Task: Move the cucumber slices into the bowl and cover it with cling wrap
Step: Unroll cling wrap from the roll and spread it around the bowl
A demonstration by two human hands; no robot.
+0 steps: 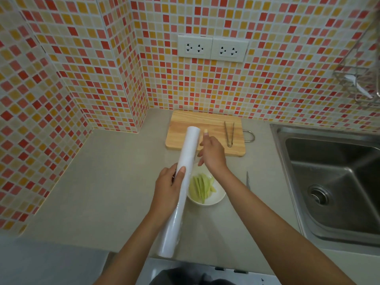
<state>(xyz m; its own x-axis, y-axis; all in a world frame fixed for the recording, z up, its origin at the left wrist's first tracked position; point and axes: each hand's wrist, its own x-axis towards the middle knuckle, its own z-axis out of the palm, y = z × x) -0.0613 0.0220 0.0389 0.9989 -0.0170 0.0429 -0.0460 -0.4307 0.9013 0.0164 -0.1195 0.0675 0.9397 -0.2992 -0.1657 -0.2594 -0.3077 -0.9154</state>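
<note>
The grey bench (115, 182) fills the lower middle of the view, backed by a tiled wall (82, 58) of red, orange and cream squares that carries two sockets (212, 48) at 12 o'clock. A steel sink (333, 177) is set into the bench at 3 o'clock, and a wire rack (357, 79) hangs on the wall at 2 o'clock. A wooden board (213, 124) lies on the bench just above centre, with metal tongs (229, 133) resting on its right part.

The roll (181, 186) of cling wrap runs tilted from 6 o'clock up toward the board, held above the bench and crossing the left edge of the bowl (213, 199). The left hand (168, 188) grasps the roll near its middle, thumb over the top and fingers wrapped round behind. The right hand (212, 153) hovers just right of the roll's upper half, above the bowl's far rim, fingers loosely spread and pointing toward the roll; whether they pinch the film's edge I cannot tell.

The white bowl sits on the bench just below the board, at centre, and the cucumber slices (200, 187) lie inside it as long pale green strips. A thin metal tool (248, 179), partly hidden by the right forearm, lies on the bench to the bowl's right.
</note>
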